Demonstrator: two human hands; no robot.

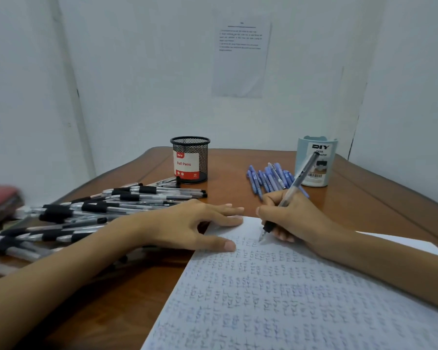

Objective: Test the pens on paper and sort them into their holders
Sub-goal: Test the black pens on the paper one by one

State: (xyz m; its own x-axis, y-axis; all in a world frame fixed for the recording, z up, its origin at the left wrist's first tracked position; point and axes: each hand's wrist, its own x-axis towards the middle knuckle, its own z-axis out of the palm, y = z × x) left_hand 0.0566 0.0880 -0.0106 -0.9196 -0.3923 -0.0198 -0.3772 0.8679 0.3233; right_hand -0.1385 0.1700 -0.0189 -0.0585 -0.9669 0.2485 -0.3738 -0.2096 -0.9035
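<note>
Brown wooden bench [233, 195], white wall behind.

Right hand [286, 215] – fingers curled round a clear-barrelled pen with a black grip [299, 179]. The pen is tilted, cap end up toward the far right, its tip touching the white sheet of paper [288, 299] near the top edge. The sheet is covered in rows of small ink marks.

Left hand [187, 223] – holding nothing, fingers straight and spread. The fingertips and thumb rest on the sheet's upper left corner.

A loose pile of clear pens with black grips [99, 210] lies on the bench left of the left hand, running out to the left edge. A black wire-mesh cup with a red and white "Ball Pens" label [190, 159] stands upright behind the pile.

A small heap of blue pens [268, 179] lies beyond the right hand, just beside a pale blue plastic holder marked "DIY" [314, 168].

A printed sheet [240, 56] hangs on the wall. A blurred red object [0, 200] sits at the far left.
</note>
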